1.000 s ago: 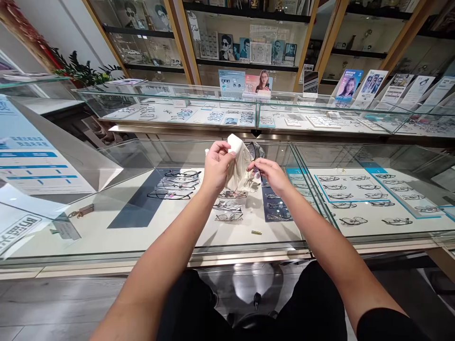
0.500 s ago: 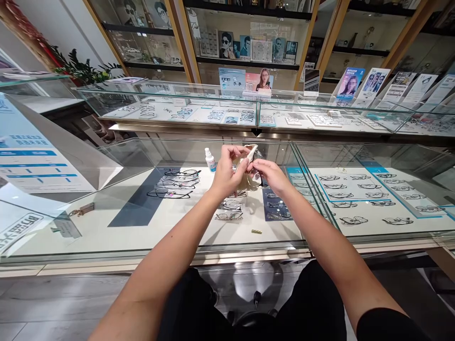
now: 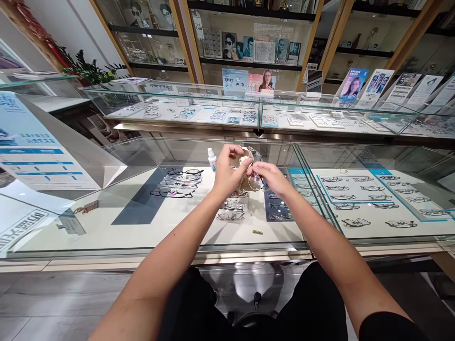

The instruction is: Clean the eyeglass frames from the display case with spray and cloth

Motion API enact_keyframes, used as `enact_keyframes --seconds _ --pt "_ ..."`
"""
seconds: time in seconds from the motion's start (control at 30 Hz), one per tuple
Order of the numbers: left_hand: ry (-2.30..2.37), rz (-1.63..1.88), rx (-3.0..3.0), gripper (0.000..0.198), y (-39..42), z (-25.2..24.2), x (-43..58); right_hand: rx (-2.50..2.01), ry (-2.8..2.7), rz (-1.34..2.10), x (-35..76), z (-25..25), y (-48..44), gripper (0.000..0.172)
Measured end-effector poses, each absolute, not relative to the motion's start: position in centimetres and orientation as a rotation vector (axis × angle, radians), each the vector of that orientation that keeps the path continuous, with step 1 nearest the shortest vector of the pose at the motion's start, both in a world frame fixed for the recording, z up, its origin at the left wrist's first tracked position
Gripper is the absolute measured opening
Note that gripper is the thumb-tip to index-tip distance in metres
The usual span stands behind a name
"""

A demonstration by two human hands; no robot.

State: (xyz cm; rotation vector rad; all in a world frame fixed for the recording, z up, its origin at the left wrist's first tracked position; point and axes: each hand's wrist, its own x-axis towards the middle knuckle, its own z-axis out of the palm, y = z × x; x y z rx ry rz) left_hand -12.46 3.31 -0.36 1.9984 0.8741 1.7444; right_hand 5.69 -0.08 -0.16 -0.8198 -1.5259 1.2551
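Observation:
Over the glass counter, my left hand (image 3: 229, 168) is closed on a pale cloth (image 3: 247, 154), its thumb and fingers pinching the fabric. Close beside it, my right hand (image 3: 270, 176) has its fingers pinched at a pair of glasses (image 3: 256, 181), whose clear lens and thin frame show partly between and behind the hands. The cloth covers part of the glasses. A small white bottle (image 3: 212, 160) stands upright just left of my left hand. Beneath the hands, several glasses (image 3: 232, 205) lie in a column.
More glasses lie on a dark mat (image 3: 140, 201) at the left and on a white tray (image 3: 355, 188) at the right. A small gold-green object (image 3: 258, 232) lies near the front edge. A folded sign (image 3: 42, 151) stands at the far left; a second glass case (image 3: 170, 118) is behind.
The pale cloth, earlier sticking up as a point between my fingers, is now folded lower around the glasses. The view has shifted slightly. Both hands remain close together.

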Motion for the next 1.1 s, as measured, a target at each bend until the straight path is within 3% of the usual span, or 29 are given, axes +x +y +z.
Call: enact_keyframes --seconds 0.2,0.63,1.1 --pt "1.015 1.581 1.690 0.058 3.9 -0.2 -12.9 -0.814 -1.607 1.138 5.8 -0.1 0.0 0.041" --pt "0.609 1.178 1.328 0.057 3.0 1.2 -12.9 -0.819 -1.623 1.055 5.8 0.6 -0.9 0.049" --pt "0.486 1.197 1.285 0.063 1.9 2.4 -12.5 -0.794 -1.596 1.010 5.8 0.8 -1.3 0.044"
